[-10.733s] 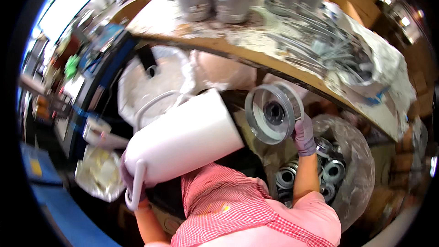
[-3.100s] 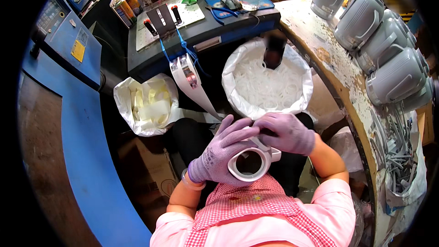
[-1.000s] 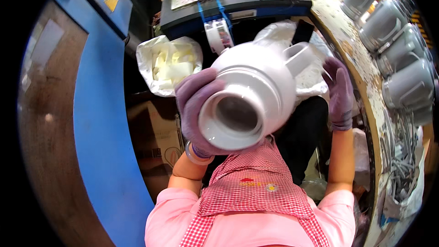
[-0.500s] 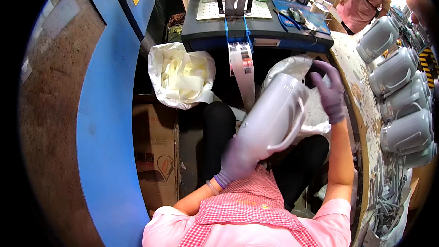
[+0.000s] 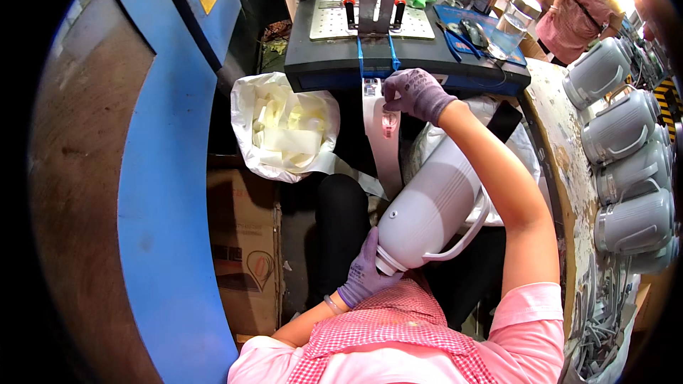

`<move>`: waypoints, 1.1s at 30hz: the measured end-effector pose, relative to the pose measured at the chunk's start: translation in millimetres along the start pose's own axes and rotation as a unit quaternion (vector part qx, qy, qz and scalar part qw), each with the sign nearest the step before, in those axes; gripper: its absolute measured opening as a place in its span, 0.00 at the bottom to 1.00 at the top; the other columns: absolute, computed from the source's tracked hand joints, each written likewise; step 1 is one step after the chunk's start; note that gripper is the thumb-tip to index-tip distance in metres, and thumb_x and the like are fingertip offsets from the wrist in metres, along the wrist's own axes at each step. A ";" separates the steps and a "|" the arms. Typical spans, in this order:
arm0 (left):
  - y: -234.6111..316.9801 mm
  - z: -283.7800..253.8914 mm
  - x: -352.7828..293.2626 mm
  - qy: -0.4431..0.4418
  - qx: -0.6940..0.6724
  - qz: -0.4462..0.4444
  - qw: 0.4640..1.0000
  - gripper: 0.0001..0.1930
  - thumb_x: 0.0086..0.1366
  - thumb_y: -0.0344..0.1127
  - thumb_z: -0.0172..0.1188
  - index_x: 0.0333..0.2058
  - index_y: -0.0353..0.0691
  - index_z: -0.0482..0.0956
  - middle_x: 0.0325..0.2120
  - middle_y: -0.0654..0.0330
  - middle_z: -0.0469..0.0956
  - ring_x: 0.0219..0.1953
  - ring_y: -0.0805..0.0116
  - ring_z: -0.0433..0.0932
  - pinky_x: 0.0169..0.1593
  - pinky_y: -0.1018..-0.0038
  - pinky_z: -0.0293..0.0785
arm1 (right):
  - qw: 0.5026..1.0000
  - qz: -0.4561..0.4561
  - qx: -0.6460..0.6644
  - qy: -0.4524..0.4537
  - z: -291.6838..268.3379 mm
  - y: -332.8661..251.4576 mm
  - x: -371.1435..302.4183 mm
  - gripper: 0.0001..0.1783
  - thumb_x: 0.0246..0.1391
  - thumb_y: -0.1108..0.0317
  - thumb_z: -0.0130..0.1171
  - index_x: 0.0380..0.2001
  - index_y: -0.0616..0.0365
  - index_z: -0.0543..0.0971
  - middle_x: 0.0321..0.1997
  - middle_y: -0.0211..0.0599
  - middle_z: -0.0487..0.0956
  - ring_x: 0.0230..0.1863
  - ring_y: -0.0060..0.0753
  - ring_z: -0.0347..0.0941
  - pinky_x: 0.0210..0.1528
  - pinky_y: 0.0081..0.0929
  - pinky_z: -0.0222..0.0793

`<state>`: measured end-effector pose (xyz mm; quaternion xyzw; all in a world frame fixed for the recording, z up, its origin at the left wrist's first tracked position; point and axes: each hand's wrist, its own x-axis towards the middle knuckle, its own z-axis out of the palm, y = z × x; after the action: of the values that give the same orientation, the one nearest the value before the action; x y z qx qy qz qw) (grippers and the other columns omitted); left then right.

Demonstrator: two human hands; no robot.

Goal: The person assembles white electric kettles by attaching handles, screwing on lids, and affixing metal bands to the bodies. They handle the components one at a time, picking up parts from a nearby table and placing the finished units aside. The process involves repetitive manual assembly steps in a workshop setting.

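Note:
A light grey plastic jug body with a loop handle lies slanted across my lap, its narrow collared end toward me. My gloved left hand is closed around that narrow end, thumb along its side. In front of the grey desk, a white strip of printed labels hangs down from blue straps. My gloved right hand is at the strip's upper part, fingers pinched at its right edge. My right forearm passes over the jug's far end and hides part of it.
A white bag of discarded backing paper stands left of my knees, above a cardboard box. Several grey jugs line the worn bench at right. Pliers lie on the desk. Another person stands at the far right.
My right hand has moved left from beside the jug's far end to the label strip. My left hand still holds the jug, which has shifted slightly.

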<state>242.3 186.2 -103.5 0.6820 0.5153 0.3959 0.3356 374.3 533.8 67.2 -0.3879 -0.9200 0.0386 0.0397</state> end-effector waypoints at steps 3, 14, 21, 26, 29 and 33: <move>1.2 -2.3 1.0 -0.010 0.007 -0.025 1.000 0.63 0.46 0.46 0.79 0.71 0.31 0.43 0.60 0.34 0.66 0.58 0.38 0.74 0.56 0.56 0.76 | 0.985 -0.158 0.037 0.058 8.7 -25.3 -55.8 0.04 0.39 0.64 0.69 0.21 0.48 0.84 0.34 0.35 0.83 0.37 0.38 0.81 0.40 0.35 0.76; 6.2 -3.9 5.6 -0.050 -0.063 -0.065 0.995 0.64 0.49 0.42 0.77 0.72 0.31 0.38 0.57 0.40 0.73 0.54 0.49 0.80 0.55 0.62 0.77 | 0.516 0.356 0.694 0.354 34.1 -5.6 -285.1 0.09 0.65 0.63 0.62 0.40 0.57 0.78 0.32 0.26 0.79 0.29 0.15 0.74 0.31 0.13 0.70; 6.8 -7.9 11.5 -0.064 -0.098 -0.076 0.990 0.62 0.50 0.39 0.76 0.73 0.34 0.38 0.62 0.43 0.68 0.61 0.55 0.73 0.61 0.64 0.71 | 0.501 0.356 0.728 0.304 74.9 10.4 -270.0 0.11 0.63 0.62 0.64 0.39 0.58 0.78 0.30 0.27 0.80 0.27 0.13 0.75 0.30 0.12 0.70; 9.2 -3.7 13.4 -0.061 -0.076 -0.066 0.993 0.62 0.50 0.39 0.76 0.73 0.36 0.39 0.64 0.46 0.66 0.63 0.57 0.70 0.63 0.65 0.68 | 0.514 0.356 0.722 0.298 76.9 16.3 -271.3 0.11 0.63 0.62 0.64 0.39 0.59 0.78 0.30 0.27 0.80 0.27 0.12 0.74 0.29 0.11 0.70; 8.9 -2.4 15.9 -0.060 -0.065 -0.052 0.995 0.62 0.49 0.38 0.77 0.73 0.36 0.39 0.65 0.46 0.65 0.64 0.57 0.70 0.64 0.65 0.67 | 0.514 0.354 0.720 0.305 79.4 18.5 -272.1 0.12 0.63 0.62 0.64 0.39 0.59 0.78 0.30 0.28 0.80 0.27 0.12 0.74 0.30 0.11 0.70; 4.3 -0.1 15.7 -0.067 -0.109 -0.062 0.990 0.62 0.49 0.38 0.77 0.73 0.37 0.39 0.66 0.46 0.63 0.64 0.56 0.69 0.65 0.64 0.67 | 0.512 0.347 0.720 0.315 82.6 19.2 -271.0 0.12 0.62 0.62 0.65 0.39 0.59 0.78 0.31 0.28 0.81 0.28 0.12 0.74 0.30 0.11 0.70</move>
<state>246.6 200.3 -96.7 0.6327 0.4871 0.3815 0.4656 568.0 349.6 -28.5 -0.5010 -0.2960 0.5739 0.5762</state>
